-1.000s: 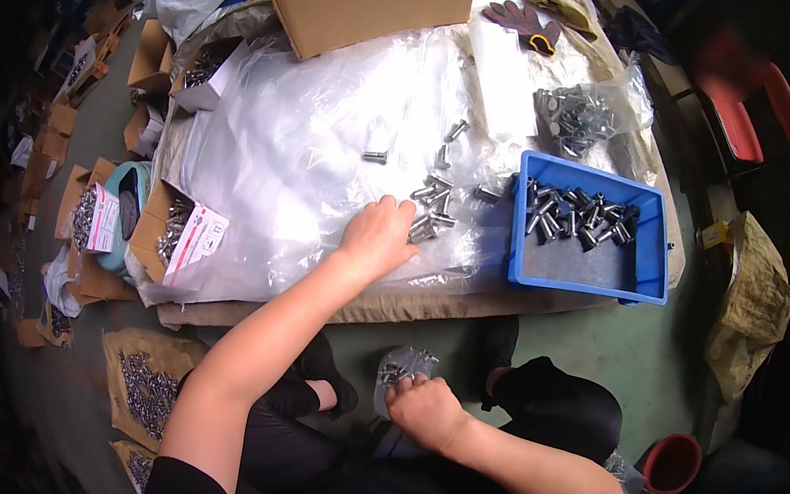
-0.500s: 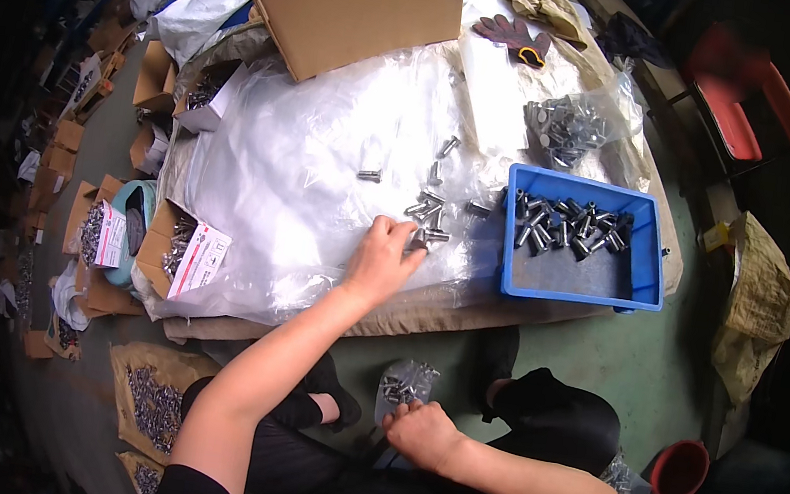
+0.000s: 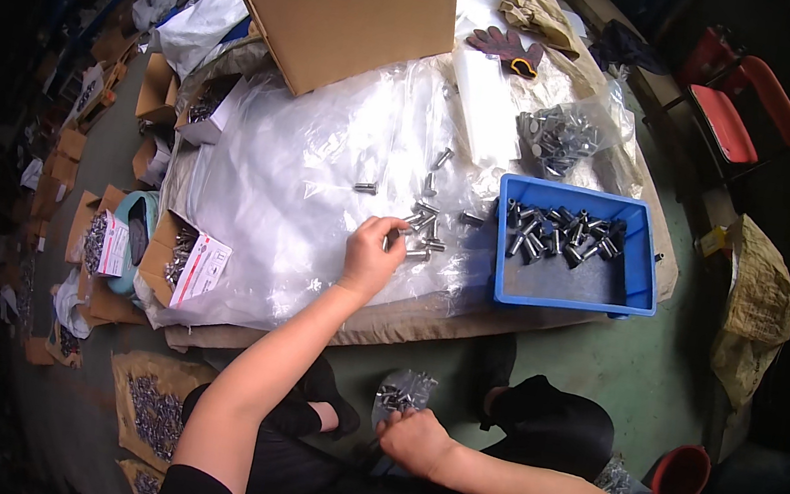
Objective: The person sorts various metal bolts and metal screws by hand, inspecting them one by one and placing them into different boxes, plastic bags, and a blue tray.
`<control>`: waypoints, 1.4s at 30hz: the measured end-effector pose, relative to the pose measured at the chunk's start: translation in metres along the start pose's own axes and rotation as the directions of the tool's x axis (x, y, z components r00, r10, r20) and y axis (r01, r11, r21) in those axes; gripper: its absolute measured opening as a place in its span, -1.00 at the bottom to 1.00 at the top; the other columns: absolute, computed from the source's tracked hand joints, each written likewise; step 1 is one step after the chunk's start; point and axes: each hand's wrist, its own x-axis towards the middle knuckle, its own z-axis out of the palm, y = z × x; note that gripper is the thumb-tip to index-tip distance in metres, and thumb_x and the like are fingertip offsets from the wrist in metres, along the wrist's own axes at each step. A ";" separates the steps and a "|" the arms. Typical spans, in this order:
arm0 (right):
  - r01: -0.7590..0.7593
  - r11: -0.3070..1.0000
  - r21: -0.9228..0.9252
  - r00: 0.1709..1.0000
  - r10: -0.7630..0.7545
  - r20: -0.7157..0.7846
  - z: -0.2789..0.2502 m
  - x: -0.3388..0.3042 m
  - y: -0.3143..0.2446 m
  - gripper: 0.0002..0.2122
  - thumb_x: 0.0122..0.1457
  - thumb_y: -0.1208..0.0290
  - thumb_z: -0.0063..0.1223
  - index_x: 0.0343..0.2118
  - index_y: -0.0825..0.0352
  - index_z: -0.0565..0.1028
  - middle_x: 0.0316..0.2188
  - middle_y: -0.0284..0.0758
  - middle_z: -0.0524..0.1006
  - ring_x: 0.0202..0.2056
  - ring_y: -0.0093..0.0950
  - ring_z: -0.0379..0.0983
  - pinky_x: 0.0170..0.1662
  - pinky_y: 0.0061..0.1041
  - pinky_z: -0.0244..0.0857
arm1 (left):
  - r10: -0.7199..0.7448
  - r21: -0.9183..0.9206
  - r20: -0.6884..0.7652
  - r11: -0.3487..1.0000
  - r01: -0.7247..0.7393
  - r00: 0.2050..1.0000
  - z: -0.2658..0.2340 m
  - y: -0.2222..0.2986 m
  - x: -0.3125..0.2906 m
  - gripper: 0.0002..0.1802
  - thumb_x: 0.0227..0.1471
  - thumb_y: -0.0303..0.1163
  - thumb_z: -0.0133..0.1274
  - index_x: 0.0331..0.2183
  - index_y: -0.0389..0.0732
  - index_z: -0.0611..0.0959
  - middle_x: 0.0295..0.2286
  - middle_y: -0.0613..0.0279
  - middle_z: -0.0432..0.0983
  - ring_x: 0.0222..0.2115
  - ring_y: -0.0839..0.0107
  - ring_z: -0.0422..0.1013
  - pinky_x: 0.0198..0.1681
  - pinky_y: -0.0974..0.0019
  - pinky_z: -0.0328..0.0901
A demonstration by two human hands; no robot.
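My left hand [image 3: 373, 259] is over the plastic-covered table, thumb and fingers pinched around a bolt [image 3: 391, 239] that is mostly hidden by them. Just right of its fingertips lie several loose silvery bolts [image 3: 431, 244], and a single bolt [image 3: 366, 187] rests apart, farther back. Low in front of my body, my right hand [image 3: 416, 442] grips a small clear plastic bag [image 3: 405, 390] with metal fasteners inside. To the right on the table stands a blue bin [image 3: 564, 298] holding many dark and shiny bolts [image 3: 574, 234].
Behind the bin sits a clear bag of bolts [image 3: 562, 139], near a dark glove [image 3: 509, 49]. A large cardboard box [image 3: 352, 14] occupies the table's back. Small cartons of fasteners [image 3: 200, 270] line the left edge. A red chair [image 3: 731, 122] and a red bucket [image 3: 681, 476] are at right.
My left hand has drawn slightly left from the loose bolts, its fingertips now closed on one. My right hand stays low with the bag. The view has shifted slightly.
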 end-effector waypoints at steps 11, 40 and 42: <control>0.009 1.000 0.001 1.000 -0.009 0.003 0.004 0.004 -0.001 -0.86 -0.16 0.42 -0.09 -0.51 0.28 0.48 -0.60 -0.34 0.45 -0.55 -0.46 0.39 -0.65 -0.46 0.22 | -0.106 0.625 0.296 0.773 -0.108 0.949 0.034 0.039 0.033 -0.52 -0.23 -0.13 0.05 -0.25 -0.20 0.42 -0.22 0.00 0.21 -0.20 0.07 0.21 -0.18 0.12 0.20; -0.016 1.000 -0.011 0.999 0.017 0.051 -0.005 0.000 -0.006 -0.85 -0.19 0.42 -0.07 -0.50 0.33 0.43 -0.58 -0.31 0.42 -0.54 -0.46 0.38 -0.59 -0.52 0.23 | -0.184 -0.785 0.618 -0.198 0.587 0.765 -0.054 -0.035 0.099 -0.75 -0.12 -0.16 0.05 -0.57 -0.15 0.55 -0.46 0.22 0.41 -0.51 0.42 0.32 -0.72 0.54 0.19; -0.014 1.000 -0.014 0.999 0.015 0.049 -0.009 -0.001 -0.006 -0.85 -0.18 0.42 -0.08 -0.50 0.33 0.43 -0.58 -0.31 0.42 -0.54 -0.46 0.38 -0.60 -0.53 0.23 | -0.271 -0.766 0.611 0.035 0.642 0.744 -0.056 -0.030 0.106 -0.76 -0.12 -0.17 0.05 -0.56 -0.15 0.57 -0.53 0.25 0.43 -0.56 0.46 0.32 -0.74 0.55 0.17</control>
